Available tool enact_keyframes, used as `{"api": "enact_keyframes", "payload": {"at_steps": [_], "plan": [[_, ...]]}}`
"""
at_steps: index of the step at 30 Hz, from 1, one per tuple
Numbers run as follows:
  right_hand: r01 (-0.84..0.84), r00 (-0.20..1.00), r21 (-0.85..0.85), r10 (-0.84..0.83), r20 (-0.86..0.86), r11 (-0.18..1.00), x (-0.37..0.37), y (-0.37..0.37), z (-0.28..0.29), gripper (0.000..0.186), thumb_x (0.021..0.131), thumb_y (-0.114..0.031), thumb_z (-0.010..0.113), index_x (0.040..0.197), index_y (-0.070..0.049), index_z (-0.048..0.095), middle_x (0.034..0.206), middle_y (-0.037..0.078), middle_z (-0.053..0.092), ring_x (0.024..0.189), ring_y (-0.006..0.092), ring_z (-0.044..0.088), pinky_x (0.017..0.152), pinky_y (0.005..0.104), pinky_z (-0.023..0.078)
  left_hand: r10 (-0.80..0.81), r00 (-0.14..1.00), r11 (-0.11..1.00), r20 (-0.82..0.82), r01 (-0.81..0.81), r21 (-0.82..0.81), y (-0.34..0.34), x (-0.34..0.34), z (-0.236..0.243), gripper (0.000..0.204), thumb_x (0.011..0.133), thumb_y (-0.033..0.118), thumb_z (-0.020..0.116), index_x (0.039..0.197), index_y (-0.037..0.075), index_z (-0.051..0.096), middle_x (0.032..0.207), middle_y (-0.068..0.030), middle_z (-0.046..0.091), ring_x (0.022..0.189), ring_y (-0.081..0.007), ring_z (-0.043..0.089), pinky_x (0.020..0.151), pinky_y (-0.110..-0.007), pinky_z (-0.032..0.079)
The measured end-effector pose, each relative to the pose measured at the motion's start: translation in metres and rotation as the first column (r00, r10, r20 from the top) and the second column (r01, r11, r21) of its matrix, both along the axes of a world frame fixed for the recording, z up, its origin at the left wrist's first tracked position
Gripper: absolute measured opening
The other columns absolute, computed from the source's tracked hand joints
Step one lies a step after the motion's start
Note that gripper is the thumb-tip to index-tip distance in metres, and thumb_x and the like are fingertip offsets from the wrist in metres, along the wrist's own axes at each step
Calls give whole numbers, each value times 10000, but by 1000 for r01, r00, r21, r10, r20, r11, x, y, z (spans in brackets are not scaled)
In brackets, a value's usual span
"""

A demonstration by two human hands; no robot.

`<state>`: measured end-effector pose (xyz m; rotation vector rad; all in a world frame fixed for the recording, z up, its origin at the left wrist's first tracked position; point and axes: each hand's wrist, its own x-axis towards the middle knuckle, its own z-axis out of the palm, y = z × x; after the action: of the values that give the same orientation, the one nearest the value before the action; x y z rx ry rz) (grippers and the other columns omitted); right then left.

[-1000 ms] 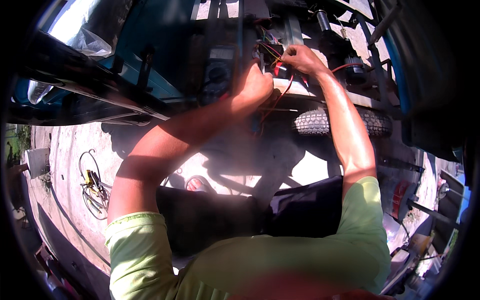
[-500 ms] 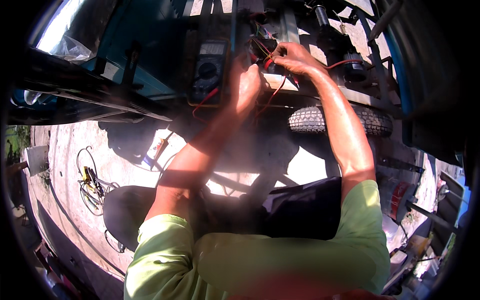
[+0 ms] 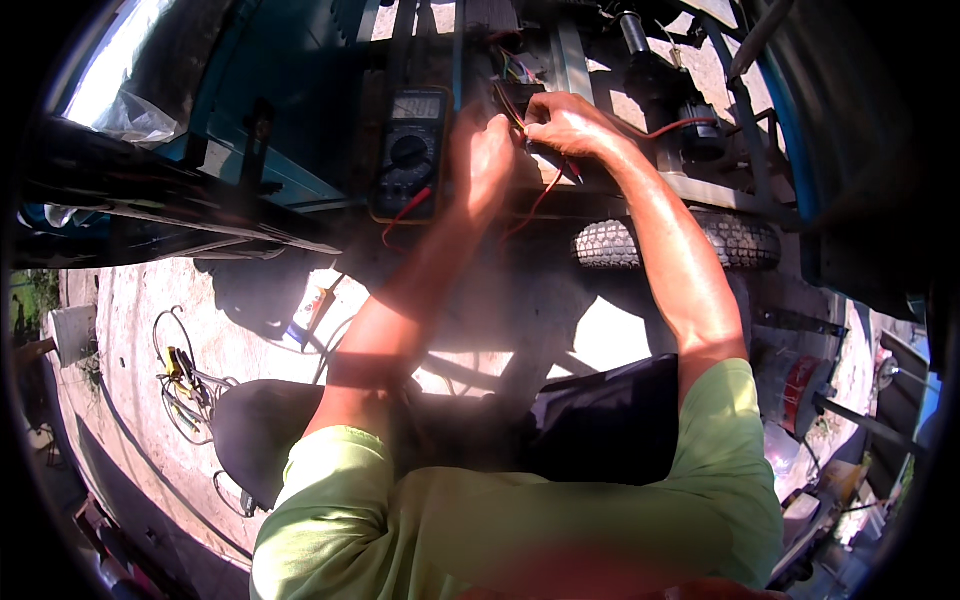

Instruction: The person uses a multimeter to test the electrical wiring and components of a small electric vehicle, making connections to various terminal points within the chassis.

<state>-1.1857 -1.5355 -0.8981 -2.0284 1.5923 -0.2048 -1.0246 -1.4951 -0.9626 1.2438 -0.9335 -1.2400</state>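
Note:
My left hand (image 3: 485, 158) is closed, its fingers curled in beside a bundle of thin coloured wires (image 3: 508, 104); what lies in its grip is hidden. Close to its right, my right hand (image 3: 568, 125) pinches at the lower end of those wires, thumb and fingers together. Left of my hands a dark multimeter (image 3: 409, 150) rests on the frame, its display lit and a red plug in its lower part. A red test lead (image 3: 541, 203) hangs below my hands. More thin wires (image 3: 518, 66) show farther up, on the frame.
A knobbly tyre (image 3: 607, 244) lies under the frame beneath my right forearm. Toward the far right is a dark motor-like part (image 3: 703, 133) with a red cable. On the floor at left are a white-and-blue tube (image 3: 308, 314) and coiled cables with yellow clips (image 3: 181, 375).
Both hands have shifted slightly, the right one a little leftward, closer to the left. Red pieces seen at my fingertips before are now covered. The multimeter appears slightly lower in view.

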Motion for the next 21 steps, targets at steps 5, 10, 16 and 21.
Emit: {"api": "enact_keyframes", "payload": {"at_steps": [5, 10, 16, 21], "plan": [[129, 992, 37, -129, -6, 991, -22, -13, 8, 395, 786, -348, 760, 1056, -61, 734, 985, 145, 748, 911, 258, 723, 810, 397, 552, -52, 998, 992, -20, 54, 118, -17, 1, -5, 284, 895, 206, 585, 1026, -21, 695, 766, -115, 692, 633, -206, 646, 577, -338, 495], [212, 977, -21, -211, 37, 977, -31, -18, 6, 386, 801, -352, 741, 1040, -49, 747, 923, 154, 757, 848, 255, 736, 765, 391, 571, 10, 991, 975, -134, 20, 223, -18, -10, 0, 313, 890, 259, 578, 999, -6, 706, 804, -126, 712, 711, -232, 673, 630, -354, 506], [343, 936, -5, -341, 85, 939, 12, -24, 25, 459, 821, -441, 693, 1072, -64, 766, 968, 154, 770, 916, 275, 746, 850, 390, 573, -73, 984, 982, -165, 100, 160, -12, -1, 6, 251, 950, 117, 513, 1142, -29, 586, 841, -111, 685, 679, -167, 669, 635, -319, 518], [245, 967, -141, -251, -29, 959, 55, -49, 16, 421, 830, -398, 724, 1111, -90, 780, 1079, 170, 766, 1036, 337, 732, 917, 411, 554, -51, 974, 999, -219, 53, 1, 4, 4, 25, 332, 941, 164, 585, 1187, -60, 599, 906, -145, 713, 718, -200, 696, 660, -324, 548]]}}
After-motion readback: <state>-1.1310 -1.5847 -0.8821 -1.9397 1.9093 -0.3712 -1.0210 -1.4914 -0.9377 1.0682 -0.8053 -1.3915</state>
